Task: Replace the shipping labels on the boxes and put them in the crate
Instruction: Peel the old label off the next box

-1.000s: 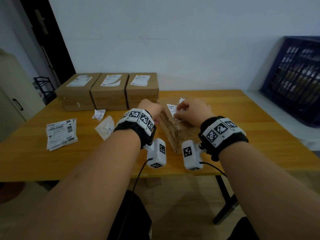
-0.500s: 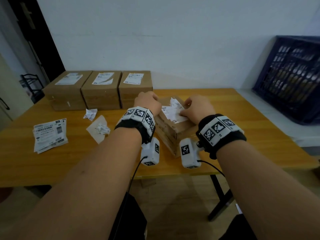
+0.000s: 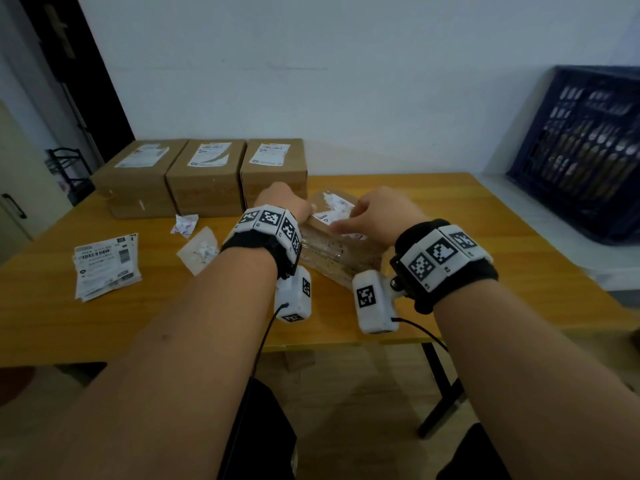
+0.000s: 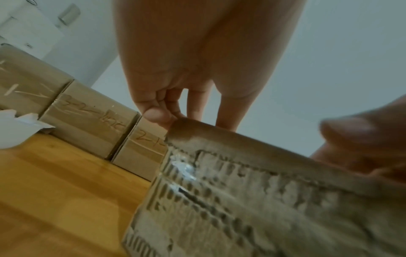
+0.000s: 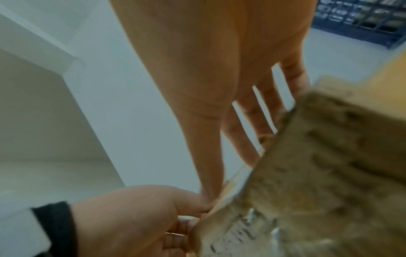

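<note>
A worn cardboard box (image 3: pixel 341 261) stands near the table's front, its torn white label (image 3: pixel 333 210) partly crumpled on top. My left hand (image 3: pixel 287 202) grips the box's left top corner; its curled fingers (image 4: pixel 158 114) hook over the box (image 4: pixel 263 200) edge. My right hand (image 3: pixel 379 216) lies over the label with its fingers (image 5: pixel 255 121) straight and spread on the box (image 5: pixel 329 173) top, thumb reaching down to the edge beside the left hand (image 5: pixel 131 219). The dark blue crate (image 3: pixel 588 150) leans at the far right.
Three labelled cardboard boxes (image 3: pixel 207 178) line the back left of the wooden table (image 3: pixel 485 230). A stack of fresh labels (image 3: pixel 107 265) lies at the left, with a crumpled scrap (image 3: pixel 185 225) and a backing sheet (image 3: pixel 201 251) nearby.
My right hand has gone from pinching the label's edge to lying spread over it. The label's far end is more crumpled. My left hand stays on the box corner.
</note>
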The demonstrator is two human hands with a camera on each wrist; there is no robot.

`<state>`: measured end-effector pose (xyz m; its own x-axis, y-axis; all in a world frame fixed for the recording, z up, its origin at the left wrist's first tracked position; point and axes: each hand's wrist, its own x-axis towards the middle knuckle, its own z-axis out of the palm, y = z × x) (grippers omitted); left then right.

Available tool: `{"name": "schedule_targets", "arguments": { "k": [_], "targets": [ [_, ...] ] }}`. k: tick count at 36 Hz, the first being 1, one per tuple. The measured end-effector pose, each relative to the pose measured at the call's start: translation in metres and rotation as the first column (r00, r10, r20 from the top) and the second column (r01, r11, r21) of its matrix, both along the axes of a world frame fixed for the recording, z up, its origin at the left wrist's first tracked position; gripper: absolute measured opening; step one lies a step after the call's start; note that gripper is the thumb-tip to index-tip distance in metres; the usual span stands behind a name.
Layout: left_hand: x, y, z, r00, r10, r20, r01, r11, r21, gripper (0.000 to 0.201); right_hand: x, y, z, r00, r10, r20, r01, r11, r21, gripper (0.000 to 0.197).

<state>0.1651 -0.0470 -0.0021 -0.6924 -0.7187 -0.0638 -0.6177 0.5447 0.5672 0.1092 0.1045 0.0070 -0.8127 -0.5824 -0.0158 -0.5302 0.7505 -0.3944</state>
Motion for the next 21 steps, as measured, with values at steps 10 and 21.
{"name": "schedule_targets", "arguments": {
  "k": [10,21],
  "targets": [
    [0.007,0.004,-0.003,1.0,0.02,-0.011,-0.018,0.987,0.161,0.039,0.012,0.007,0.01,0.994,0.104,-0.038,-0.099,0.989,0.11,0.027],
    [0.005,0.006,-0.01,0.981,-0.127,-0.146,0.148,0.979,0.143,0.051,0.006,0.021,0.013,0.994,0.099,-0.041,-0.093,0.988,0.121,0.027]
  ]
}}
